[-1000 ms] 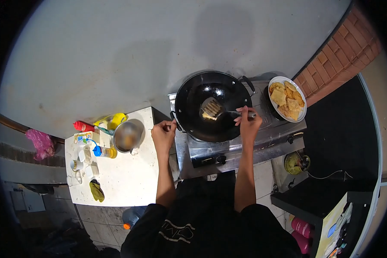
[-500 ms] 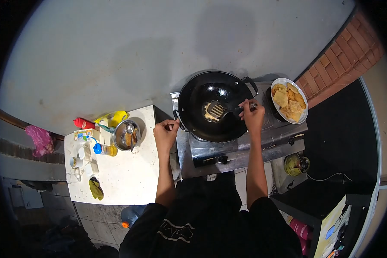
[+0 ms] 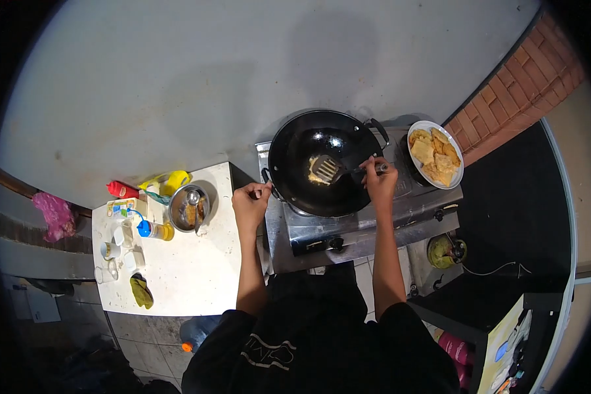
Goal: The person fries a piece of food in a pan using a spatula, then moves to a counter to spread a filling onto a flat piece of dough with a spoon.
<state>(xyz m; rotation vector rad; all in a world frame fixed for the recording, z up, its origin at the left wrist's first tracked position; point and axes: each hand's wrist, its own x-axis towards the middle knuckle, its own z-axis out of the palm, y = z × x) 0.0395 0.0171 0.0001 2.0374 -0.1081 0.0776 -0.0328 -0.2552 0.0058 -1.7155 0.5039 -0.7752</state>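
Observation:
A black wok point(image 3: 292, 141) sits on the stove, with a slotted spatula point(image 3: 327, 171) inside it. The spatula's head lies over a pale, frying piece of food point(image 3: 316, 176) at the bottom and hides part of it. My right hand point(image 3: 381, 180) is closed around the spatula's handle over the wok's right rim. At the left side, my left hand point(image 3: 251, 200) has its fingertips closed on the wok's dark loop handle point(image 3: 265, 175). Beyond my right hand stands a white plate point(image 3: 461, 172) heaped with golden fried pieces point(image 3: 433, 154).
The metal gas stove point(image 3: 308, 244) stands against a grey wall. On the white table point(image 3: 203, 269) at left are a metal bowl point(image 3: 173, 222) with a ladle, a blue-capped bottle point(image 3: 157, 230), a red bottle point(image 3: 123, 190) and a green cloth point(image 3: 140, 291). A green gas cylinder point(image 3: 445, 253) is at right.
The whole view has shifted slightly, so most things appear a little further left. Both hands keep their grips, and the spatula stays at the food with its angle slightly changed.

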